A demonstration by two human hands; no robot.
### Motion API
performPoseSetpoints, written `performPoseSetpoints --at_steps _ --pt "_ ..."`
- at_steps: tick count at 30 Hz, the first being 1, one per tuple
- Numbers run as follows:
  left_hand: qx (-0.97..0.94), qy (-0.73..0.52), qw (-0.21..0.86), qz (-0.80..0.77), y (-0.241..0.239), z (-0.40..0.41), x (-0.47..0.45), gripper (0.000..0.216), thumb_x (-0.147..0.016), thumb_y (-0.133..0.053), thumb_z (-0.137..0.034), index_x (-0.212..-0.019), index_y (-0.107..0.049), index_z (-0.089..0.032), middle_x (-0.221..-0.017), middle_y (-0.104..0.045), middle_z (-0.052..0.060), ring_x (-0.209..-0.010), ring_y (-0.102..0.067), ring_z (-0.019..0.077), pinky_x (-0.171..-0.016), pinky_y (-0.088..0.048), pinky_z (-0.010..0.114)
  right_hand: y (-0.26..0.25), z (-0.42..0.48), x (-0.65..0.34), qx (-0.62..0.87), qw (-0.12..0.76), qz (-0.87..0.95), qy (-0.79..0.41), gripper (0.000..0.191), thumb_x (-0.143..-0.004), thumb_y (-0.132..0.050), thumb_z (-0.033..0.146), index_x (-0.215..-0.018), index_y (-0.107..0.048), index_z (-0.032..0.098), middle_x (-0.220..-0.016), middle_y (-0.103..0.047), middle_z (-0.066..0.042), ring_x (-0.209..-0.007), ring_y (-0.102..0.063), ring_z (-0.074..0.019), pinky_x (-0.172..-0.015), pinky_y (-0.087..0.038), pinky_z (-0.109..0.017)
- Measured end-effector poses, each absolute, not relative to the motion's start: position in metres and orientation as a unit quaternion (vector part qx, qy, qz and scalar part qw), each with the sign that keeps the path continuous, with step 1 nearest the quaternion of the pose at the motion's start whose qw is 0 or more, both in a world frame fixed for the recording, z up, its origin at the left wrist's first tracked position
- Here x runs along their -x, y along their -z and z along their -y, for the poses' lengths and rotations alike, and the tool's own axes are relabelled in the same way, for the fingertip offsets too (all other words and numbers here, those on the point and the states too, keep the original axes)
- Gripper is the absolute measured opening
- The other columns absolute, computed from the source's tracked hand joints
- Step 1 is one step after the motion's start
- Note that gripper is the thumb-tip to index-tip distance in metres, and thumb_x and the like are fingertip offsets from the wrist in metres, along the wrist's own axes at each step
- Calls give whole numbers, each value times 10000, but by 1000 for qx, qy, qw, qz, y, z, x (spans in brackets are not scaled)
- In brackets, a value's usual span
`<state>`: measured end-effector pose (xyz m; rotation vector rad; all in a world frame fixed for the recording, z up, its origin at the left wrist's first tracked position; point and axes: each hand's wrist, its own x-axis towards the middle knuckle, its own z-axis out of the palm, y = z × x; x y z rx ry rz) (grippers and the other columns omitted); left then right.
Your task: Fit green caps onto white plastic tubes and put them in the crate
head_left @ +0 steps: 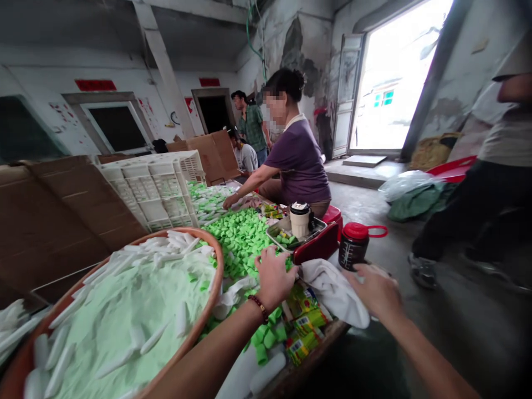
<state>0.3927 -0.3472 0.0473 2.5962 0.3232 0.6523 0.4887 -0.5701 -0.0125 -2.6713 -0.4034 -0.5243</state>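
Worktable: left hand [274, 277] fingers-down in green caps [241, 235], grip hidden (light, stiff, slippery; scoop handfuls); right hand [374, 291] flat on white cloth [332, 291].

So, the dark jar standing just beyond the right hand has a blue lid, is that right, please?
Not quite: in the head view, the dark jar just beyond the right hand has a red lid, not a blue one.
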Motion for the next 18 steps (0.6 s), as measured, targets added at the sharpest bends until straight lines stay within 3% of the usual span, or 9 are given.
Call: performPoseSetpoints --at_steps 2,4,9,14,18 --pt "-939 -229 223 -124 -40 351 -398 316 -729 -725 -337 -1020 -714 -212 -1230 -534 151 -1195 -427 361 -1034 -260 519 27 579 -508 957 204 48 201 596 -768 -581 569 -1158 -600 118 -1064 -648 -192 -1003 -574 -353 -746 -386 -419" --pt "-940 -222 218 -138 -34 354 -403 324 -724 -718 -340 -1021 -703 -211 -1232 -527 148 -1185 -432 357 -1023 -276 509 36 580 -528 952 233 18 197 744 -708 -615 622 -1232 -541 100 -1149 -620 -215 -1070 -549 -367 -797 -396 -441" --pt "-944 -199 200 -171 -31 359 -417 285 -732 -693 -343 -979 -684 -201 -1147 -547 133 -1097 -461 329 -932 -342 468 42 571 -549 947 264 26 182 561 -684 -628 577 -1054 -625 155 -1028 -675 -159 -1003 -581 -340 -815 -401 -440" --pt "-947 -201 183 -173 -35 362 -428 195 -789 -646 -351 -904 -690 -199 -1044 -557 110 -1024 -481 304 -851 -358 432 42 581 -544 946 255 26 201 505 -641 -629 578 -934 -644 168 -967 -683 -168 -977 -580 -369 -814 -400 -473" --pt "-947 -232 189 -119 -33 369 -419 63 -809 -627 -250 -788 -676 -217 -981 -574 68 -978 -500 253 -814 -338 398 46 593 -545 947 247 11 208 487 -629 -624 598 -894 -631 190 -938 -685 -163 -959 -590 -372 -778 -418 -471"
